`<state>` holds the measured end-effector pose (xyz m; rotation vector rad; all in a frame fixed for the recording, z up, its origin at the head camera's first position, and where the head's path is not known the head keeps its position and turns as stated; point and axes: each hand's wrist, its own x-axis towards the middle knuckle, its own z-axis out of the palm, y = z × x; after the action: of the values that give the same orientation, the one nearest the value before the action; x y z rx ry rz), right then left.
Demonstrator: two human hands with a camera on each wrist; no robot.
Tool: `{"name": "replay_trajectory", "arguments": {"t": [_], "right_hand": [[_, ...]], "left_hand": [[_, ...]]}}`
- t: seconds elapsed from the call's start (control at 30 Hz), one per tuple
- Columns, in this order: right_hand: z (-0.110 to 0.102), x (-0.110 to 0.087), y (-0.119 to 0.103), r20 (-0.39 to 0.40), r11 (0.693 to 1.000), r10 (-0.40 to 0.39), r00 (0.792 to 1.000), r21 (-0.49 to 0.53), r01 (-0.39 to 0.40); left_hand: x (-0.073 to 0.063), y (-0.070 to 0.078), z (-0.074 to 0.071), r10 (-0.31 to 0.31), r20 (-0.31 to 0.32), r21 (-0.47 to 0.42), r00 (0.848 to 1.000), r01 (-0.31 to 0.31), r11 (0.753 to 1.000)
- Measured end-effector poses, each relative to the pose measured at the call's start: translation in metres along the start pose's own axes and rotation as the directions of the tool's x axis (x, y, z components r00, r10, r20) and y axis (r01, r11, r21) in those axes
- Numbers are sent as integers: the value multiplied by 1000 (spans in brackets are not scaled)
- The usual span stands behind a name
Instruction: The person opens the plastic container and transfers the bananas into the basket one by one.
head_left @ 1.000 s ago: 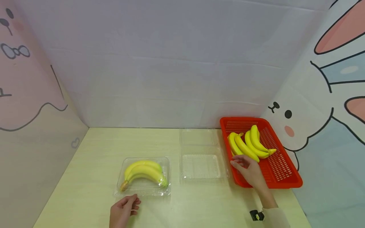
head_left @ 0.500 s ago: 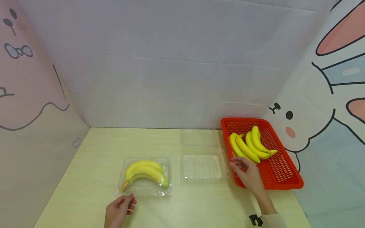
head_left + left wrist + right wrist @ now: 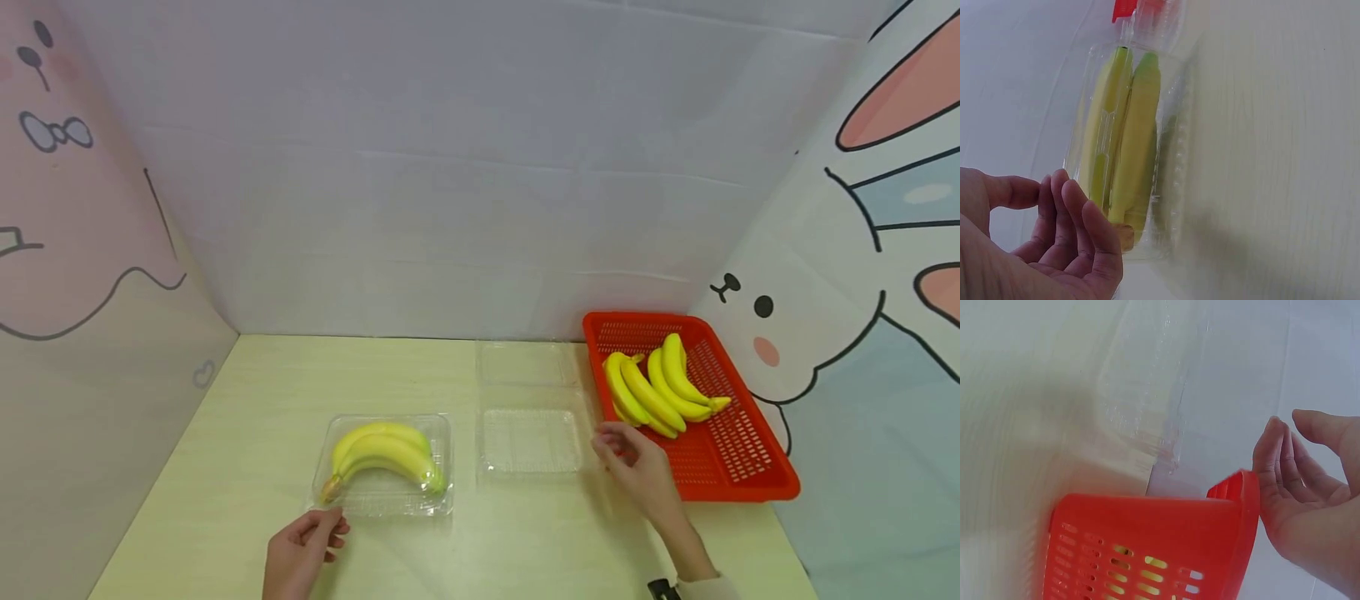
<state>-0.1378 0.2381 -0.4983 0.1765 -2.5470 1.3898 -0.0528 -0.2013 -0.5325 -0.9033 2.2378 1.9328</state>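
Observation:
Two bananas lie inside a clear plastic clamshell box, whose lid looks closed. By its front left corner is my left hand, fingers loosely curled and holding nothing; in the left wrist view this hand shows thumb and fingertips close together. To the right, a second clear clamshell box lies spread out, its lid folded back. My right hand hovers over the near left edge of a red basket, its fingers loosely bent around nothing. Several yellow bananas sit in the basket.
A pale wooden table carries everything. White cloth rises at its back, with cartoon-printed sheets on both sides. A small black object shows by the right sleeve at the bottom edge.
My right hand has drifted left and toward the front, away from the bananas in the basket. The left hand has shifted slightly left. Bananas and boxes stay in place on the table.

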Motion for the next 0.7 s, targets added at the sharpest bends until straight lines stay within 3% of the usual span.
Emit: {"name": "replay_trajectory", "arguments": {"t": [0.2,0.7], "right_hand": [[9,-4,-6,10,997,-18,1000,77,17],[33,-18,-17,-1,996,-41,999,74,41]], "left_hand": [[2,2,-4,30,-20,23,999,-30,999],[10,9,-18,56,-37,64,998,-53,997]]}}
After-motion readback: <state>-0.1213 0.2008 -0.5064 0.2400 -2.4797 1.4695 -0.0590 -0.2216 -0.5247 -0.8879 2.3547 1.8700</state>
